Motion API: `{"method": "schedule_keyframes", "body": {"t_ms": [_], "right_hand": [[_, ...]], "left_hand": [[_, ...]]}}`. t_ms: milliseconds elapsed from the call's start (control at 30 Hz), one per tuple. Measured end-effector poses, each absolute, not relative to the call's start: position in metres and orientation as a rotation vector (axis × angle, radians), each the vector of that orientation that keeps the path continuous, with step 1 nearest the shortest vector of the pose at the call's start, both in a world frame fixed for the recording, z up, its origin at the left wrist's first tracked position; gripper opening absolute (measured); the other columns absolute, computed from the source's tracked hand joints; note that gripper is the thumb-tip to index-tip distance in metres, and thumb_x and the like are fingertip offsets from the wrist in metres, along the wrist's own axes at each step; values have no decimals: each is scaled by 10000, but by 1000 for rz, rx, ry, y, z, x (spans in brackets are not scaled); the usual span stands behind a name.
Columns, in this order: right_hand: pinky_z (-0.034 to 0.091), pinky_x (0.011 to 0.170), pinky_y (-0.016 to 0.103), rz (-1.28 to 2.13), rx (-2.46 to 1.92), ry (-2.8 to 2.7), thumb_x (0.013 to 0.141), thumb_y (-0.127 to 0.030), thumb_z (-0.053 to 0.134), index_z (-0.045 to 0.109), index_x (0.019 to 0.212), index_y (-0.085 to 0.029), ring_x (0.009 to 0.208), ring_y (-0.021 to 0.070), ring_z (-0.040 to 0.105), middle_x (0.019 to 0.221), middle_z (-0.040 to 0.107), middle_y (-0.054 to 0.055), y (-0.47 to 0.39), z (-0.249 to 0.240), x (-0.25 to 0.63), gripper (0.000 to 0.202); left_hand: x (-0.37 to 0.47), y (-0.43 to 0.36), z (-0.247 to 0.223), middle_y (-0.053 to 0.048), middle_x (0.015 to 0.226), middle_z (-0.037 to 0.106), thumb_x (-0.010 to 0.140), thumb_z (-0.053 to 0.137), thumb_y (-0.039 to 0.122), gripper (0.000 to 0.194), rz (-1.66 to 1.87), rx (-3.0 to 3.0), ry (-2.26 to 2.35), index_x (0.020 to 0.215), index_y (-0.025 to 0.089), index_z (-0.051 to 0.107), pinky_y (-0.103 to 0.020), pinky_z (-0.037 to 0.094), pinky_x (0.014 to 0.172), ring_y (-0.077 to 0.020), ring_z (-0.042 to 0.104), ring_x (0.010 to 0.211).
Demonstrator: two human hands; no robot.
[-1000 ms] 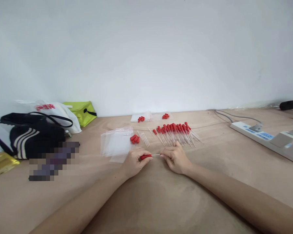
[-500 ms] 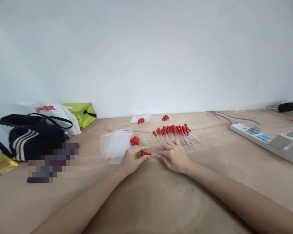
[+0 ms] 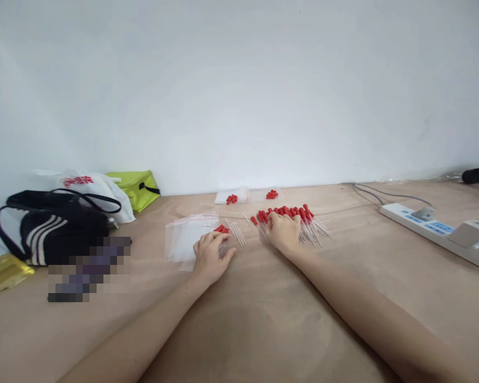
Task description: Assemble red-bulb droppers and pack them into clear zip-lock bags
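Observation:
My left hand (image 3: 213,256) is open, thumb apart, its fingertips at a small heap of red rubber bulbs (image 3: 222,229). It partly covers the heap. Just right of it lie several thin glass tubes (image 3: 236,233), side by side. My right hand (image 3: 284,231) is over the left part of a row of droppers (image 3: 308,217), which have red bulbs at the far end and clear tubes toward me. Its fingers are curled down closed on a dropper, mostly hidden behind the hand.
Clear zip bags (image 3: 183,239) lie left of the bulbs. Two more bags with red bulbs (image 3: 232,199) lie near the wall. A white power strip (image 3: 419,218) with cables stands right. A black bag (image 3: 64,229), a white plastic bag (image 3: 117,199) and a green bag (image 3: 138,189) stand left.
Both hands were together on one dropper in front. The left has let go and moved left to the loose bulbs; the right has moved forward to the dropper row.

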State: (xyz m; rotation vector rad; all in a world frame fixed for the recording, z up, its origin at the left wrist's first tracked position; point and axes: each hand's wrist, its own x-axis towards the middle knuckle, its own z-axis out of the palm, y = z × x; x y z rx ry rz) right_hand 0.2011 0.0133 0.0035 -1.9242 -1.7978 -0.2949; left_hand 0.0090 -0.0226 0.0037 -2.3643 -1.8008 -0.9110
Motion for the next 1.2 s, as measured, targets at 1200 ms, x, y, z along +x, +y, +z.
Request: {"method": "schedule_keyframes", "body": {"t_ms": [1200], "right_hand": [[259, 761, 380, -225, -1801, -1857, 835, -140, 325, 540, 894, -86, 896, 257, 485, 933, 579, 174, 31, 1, 167, 229]], "left_hand": [[-22, 20, -7, -12, 714, 546, 687, 517, 164, 26, -1385, -2270, -1869, 692, 166, 492, -289, 493, 650, -156, 574, 682]]}}
